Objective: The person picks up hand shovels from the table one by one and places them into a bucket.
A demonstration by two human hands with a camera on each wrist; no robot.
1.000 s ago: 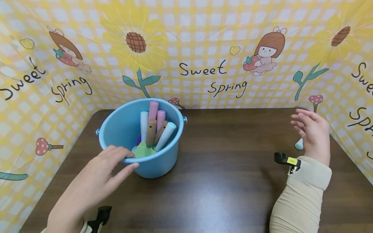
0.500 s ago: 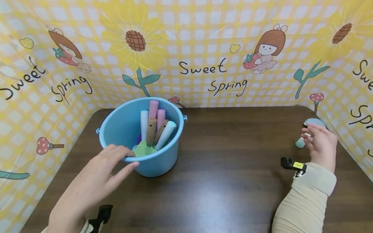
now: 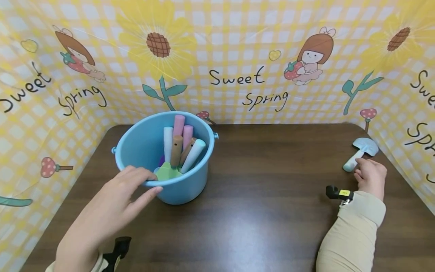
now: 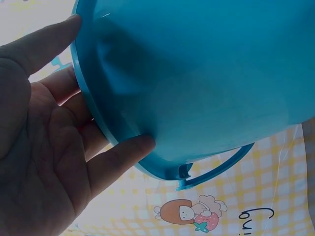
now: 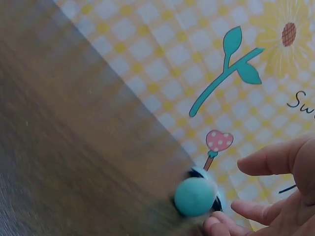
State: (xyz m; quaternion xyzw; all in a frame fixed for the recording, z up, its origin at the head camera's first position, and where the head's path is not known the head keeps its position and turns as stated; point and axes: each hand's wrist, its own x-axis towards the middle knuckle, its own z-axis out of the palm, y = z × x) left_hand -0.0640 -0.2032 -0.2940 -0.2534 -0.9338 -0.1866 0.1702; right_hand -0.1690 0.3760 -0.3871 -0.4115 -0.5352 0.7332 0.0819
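Note:
My left hand (image 3: 113,204) grips the near left rim of a light blue bucket (image 3: 185,189), fingers over the edge and thumb against the outside. Seen from the left wrist, the thumb and fingers (image 4: 61,83) lie on both sides of the rim. At the far right of the table lies a small light blue toy shovel (image 3: 361,150), its pale handle pointing toward me. My right hand (image 3: 372,177) is beside that handle. The right wrist view shows the rounded handle end (image 5: 195,196) near the fingertips, with the thumb held apart from it.
Inside the bucket stand several handled toys: pink handles (image 3: 179,125), brown handles (image 3: 176,149), pale blue handles (image 3: 193,155) and a green piece (image 3: 168,172). A yellow checked cloth (image 3: 238,49) hangs behind and beside the dark wooden table (image 3: 258,211).
My right hand has moved right and then down toward the shovel's handle, uncovering the blade. Its fingers have drawn in somewhat. The left hand stays on the bucket rim.

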